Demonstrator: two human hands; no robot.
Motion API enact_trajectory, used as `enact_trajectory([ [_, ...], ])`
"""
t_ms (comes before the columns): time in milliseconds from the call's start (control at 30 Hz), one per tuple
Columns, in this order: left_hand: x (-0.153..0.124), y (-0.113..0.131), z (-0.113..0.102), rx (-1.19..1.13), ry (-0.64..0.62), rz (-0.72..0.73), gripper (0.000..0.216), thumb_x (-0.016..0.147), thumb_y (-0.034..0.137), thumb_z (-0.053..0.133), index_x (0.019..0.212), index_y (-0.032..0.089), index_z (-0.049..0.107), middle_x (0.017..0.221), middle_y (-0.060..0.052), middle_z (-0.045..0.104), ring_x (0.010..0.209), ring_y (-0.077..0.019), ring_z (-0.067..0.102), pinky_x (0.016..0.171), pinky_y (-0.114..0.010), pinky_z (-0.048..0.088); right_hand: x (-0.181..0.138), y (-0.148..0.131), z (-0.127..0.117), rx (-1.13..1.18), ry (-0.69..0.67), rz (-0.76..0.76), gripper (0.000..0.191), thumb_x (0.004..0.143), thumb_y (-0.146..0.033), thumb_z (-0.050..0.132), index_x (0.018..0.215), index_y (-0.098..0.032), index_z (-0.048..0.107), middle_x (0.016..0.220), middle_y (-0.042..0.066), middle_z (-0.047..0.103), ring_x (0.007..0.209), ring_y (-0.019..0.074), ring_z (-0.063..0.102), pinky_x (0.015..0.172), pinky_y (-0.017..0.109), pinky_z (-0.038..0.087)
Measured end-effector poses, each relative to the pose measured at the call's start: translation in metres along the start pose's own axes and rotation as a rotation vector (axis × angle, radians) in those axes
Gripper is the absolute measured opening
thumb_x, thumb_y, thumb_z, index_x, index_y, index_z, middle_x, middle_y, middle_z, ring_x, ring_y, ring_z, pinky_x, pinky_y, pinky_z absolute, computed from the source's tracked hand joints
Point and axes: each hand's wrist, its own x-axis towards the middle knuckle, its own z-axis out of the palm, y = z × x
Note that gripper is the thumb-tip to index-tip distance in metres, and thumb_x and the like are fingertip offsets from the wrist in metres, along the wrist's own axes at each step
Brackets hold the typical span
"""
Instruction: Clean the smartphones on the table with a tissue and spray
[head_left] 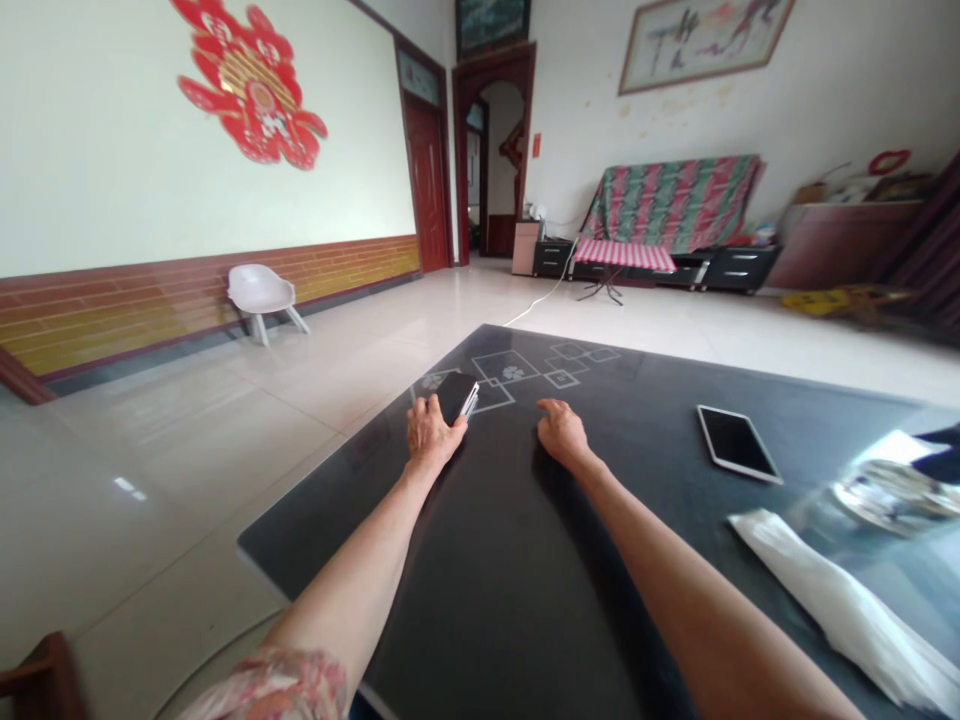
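Note:
My left hand (433,432) is wrapped round a small stack of flat, dark-topped things (454,392) with pale edges, perhaps phones; I cannot tell their kind. The stack is at the left part of the black table (480,560), by a pattern of grey squares. To the right of it, over the tabletop, my right hand (562,432) has its fingers curled in and the index finger pointing left. Nothing shows in it, though its palm side is hidden. Farther right lies a tablet (739,443) with a white frame and a dark screen.
A white folded cloth or bag (840,595) lies at the table's right, near a shiny round dish (892,495). A white plastic chair (261,290) stands by the left wall. Behind the table is a small folding table with a striped top (626,256).

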Motion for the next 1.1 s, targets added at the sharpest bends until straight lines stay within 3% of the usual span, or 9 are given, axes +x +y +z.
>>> enact_trajectory([
  [33, -0.001, 0.0, 0.002, -0.004, 0.015, 0.011, 0.06, 0.077, 0.046, 0.059, 0.127, 0.012, 0.055, 0.12, -0.017, 0.057, 0.109, -0.0349, 0.053, 0.091, -0.043, 0.046, 0.011, -0.012, 0.014, 0.106, 0.022, -0.029, 0.043, 0.077, -0.007, 0.045, 0.113, -0.015, 0.067, 0.12, 0.011, 0.064, 0.113, 0.0223, 0.059, 0.102, 0.031, 0.042],
  [200, 0.0, -0.003, 0.008, -0.034, 0.068, 0.043, 0.061, 0.078, 0.045, 0.06, 0.128, 0.011, 0.053, 0.118, -0.018, 0.057, 0.107, -0.0345, 0.054, 0.09, -0.044, 0.047, 0.057, -0.051, 0.072, 0.217, 0.016, -0.079, 0.039, 0.082, -0.014, 0.044, 0.113, -0.023, 0.066, 0.116, 0.003, 0.068, 0.11, 0.0188, 0.061, 0.101, 0.031, 0.044],
  [367, 0.001, -0.002, 0.011, -0.046, 0.079, 0.008, 0.059, 0.077, 0.043, 0.062, 0.128, 0.015, 0.053, 0.117, -0.016, 0.057, 0.106, -0.0332, 0.055, 0.091, -0.044, 0.046, 0.075, -0.061, 0.1, 0.285, 0.018, -0.114, 0.039, 0.088, -0.023, 0.041, 0.122, -0.02, 0.061, 0.12, 0.005, 0.066, 0.114, 0.0187, 0.059, 0.102, 0.033, 0.044],
  [800, 0.002, 0.0, 0.008, -0.154, 0.097, -0.046, 0.054, 0.074, 0.029, 0.062, 0.126, 0.013, 0.056, 0.112, -0.014, 0.059, 0.108, -0.0301, 0.053, 0.099, -0.041, 0.042, 0.073, -0.053, 0.099, 0.448, -0.011, -0.129, 0.041, 0.085, -0.031, 0.042, 0.118, -0.02, 0.064, 0.107, 0.004, 0.071, 0.1, 0.02, 0.064, 0.097, 0.034, 0.047],
  [1100, 0.002, 0.001, 0.005, -0.174, 0.082, -0.059, 0.054, 0.072, 0.033, 0.064, 0.124, 0.018, 0.058, 0.107, -0.012, 0.062, 0.101, -0.0304, 0.056, 0.088, -0.04, 0.047, 0.073, -0.049, 0.1, 0.486, 0.071, -0.067, 0.038, 0.081, -0.037, 0.044, 0.105, -0.022, 0.07, 0.095, 0.001, 0.072, 0.096, 0.0208, 0.064, 0.095, 0.034, 0.046],
])
